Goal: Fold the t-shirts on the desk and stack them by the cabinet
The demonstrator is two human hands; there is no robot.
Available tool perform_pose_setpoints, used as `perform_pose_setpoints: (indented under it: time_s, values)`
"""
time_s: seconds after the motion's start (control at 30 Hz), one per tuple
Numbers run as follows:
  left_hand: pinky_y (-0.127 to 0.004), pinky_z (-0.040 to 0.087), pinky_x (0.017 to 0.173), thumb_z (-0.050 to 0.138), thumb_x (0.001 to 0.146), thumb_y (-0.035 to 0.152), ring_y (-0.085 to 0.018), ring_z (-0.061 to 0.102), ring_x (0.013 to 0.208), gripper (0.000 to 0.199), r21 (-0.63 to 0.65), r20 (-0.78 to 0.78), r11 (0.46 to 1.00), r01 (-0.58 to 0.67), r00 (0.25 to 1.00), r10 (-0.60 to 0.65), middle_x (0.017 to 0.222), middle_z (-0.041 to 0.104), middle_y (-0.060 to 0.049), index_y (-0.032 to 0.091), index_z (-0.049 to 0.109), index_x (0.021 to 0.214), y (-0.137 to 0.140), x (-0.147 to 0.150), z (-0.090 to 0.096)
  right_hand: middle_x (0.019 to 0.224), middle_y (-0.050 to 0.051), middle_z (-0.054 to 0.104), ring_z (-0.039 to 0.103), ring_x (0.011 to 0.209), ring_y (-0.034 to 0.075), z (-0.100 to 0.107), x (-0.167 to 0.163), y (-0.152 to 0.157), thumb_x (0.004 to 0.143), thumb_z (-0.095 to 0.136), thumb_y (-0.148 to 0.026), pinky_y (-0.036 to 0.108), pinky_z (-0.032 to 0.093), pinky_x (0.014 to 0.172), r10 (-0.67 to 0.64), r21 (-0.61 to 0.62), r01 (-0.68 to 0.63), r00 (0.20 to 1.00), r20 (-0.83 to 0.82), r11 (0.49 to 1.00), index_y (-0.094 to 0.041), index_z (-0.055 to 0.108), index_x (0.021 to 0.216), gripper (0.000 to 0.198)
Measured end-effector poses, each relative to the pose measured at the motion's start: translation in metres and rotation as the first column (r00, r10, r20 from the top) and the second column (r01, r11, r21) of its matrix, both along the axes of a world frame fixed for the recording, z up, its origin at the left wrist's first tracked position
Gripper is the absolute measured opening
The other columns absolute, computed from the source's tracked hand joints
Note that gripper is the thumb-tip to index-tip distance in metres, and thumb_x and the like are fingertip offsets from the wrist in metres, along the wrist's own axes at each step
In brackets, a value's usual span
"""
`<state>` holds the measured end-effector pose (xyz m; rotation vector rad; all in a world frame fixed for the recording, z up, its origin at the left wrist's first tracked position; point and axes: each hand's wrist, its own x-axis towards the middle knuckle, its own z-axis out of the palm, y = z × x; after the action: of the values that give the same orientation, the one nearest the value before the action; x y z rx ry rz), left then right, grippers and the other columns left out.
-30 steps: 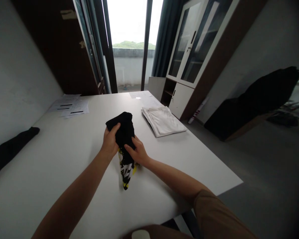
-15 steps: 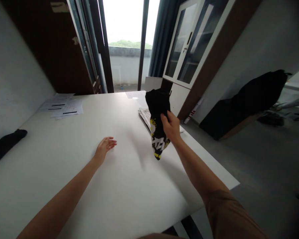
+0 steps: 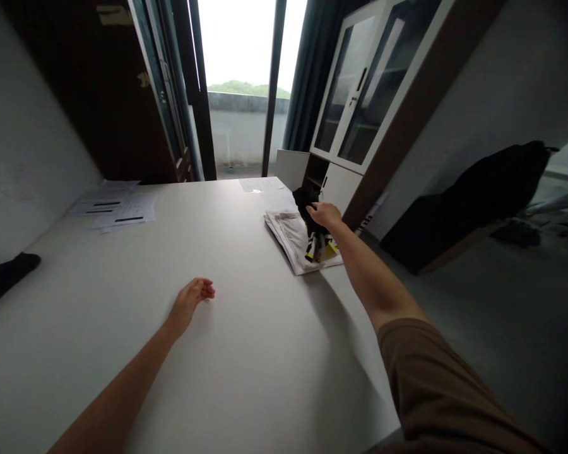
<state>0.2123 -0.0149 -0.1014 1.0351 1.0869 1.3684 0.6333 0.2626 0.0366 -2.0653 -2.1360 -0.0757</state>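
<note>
My right hand [image 3: 325, 215] grips a folded black garment with a yellow and white print [image 3: 305, 205]. The cloth hangs over a stack of folded pale clothes [image 3: 291, 236] at the table's right side, and its printed lower end reaches the stack. Whether the garment's full weight rests there I cannot tell. My left hand [image 3: 192, 299] is at the middle of the white table [image 3: 246, 366], holding nothing, with its fingers loosely bent and slightly apart.
Printed papers [image 3: 123, 211] lie at the table's far left, and a clear sheet [image 3: 260, 185] at its far edge. A dark cloth item [image 3: 9, 277] is at the left edge. Beyond stand a glass-door cabinet [image 3: 350, 88] and a black-covered object [image 3: 473, 189] on the right.
My right hand has moved the black garment away from me and down onto the pale folded stack. My left hand has drawn slightly back toward me and lower.
</note>
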Motion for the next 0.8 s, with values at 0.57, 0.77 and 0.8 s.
perform_pose_setpoints:
  time_s: [0.57, 0.77, 0.8]
  values:
    - [-0.032, 0.051, 0.075, 0.071, 0.085, 0.048, -0.019, 0.065, 0.075, 0.033, 0.005, -0.166, 1.000, -0.009, 0.986, 0.010, 0.082, 0.070, -0.005, 0.017, 0.071, 0.093, -0.003, 0.006, 0.006, 0.140, 0.021, 0.054, 0.061, 0.117, 0.030, -0.072, 0.048, 0.014, 0.099, 0.045, -0.033, 0.042, 0.046, 0.101, -0.246, -0.071, 0.240, 0.966, -0.078, 0.968, -0.019, 0.064, 0.138, 0.046]
    - [-0.030, 0.049, 0.073, 0.074, 0.082, 0.046, -0.019, 0.064, 0.073, 0.029, 0.004, -0.164, 1.000, -0.014, 0.986, 0.014, 0.080, 0.069, -0.004, 0.018, 0.072, 0.090, -0.007, 0.010, 0.013, 0.154, 0.016, 0.043, 0.038, 0.140, 0.033, -0.086, 0.027, -0.012, 0.103, 0.041, -0.045, 0.044, 0.032, 0.115, -0.017, 0.175, 0.023, 0.999, -0.035, 0.984, -0.020, 0.054, 0.147, 0.053]
    - [-0.030, 0.049, 0.073, 0.074, 0.081, 0.045, -0.019, 0.064, 0.073, 0.029, -0.002, -0.165, 1.000, -0.014, 0.986, 0.014, 0.080, 0.070, -0.004, 0.018, 0.072, 0.089, -0.008, 0.011, 0.014, 0.156, 0.014, 0.042, 0.037, 0.142, 0.031, -0.092, 0.024, -0.018, 0.103, 0.040, -0.046, 0.042, 0.030, 0.117, 0.035, 0.157, -0.029, 0.999, -0.030, 0.987, -0.021, 0.051, 0.150, 0.054]
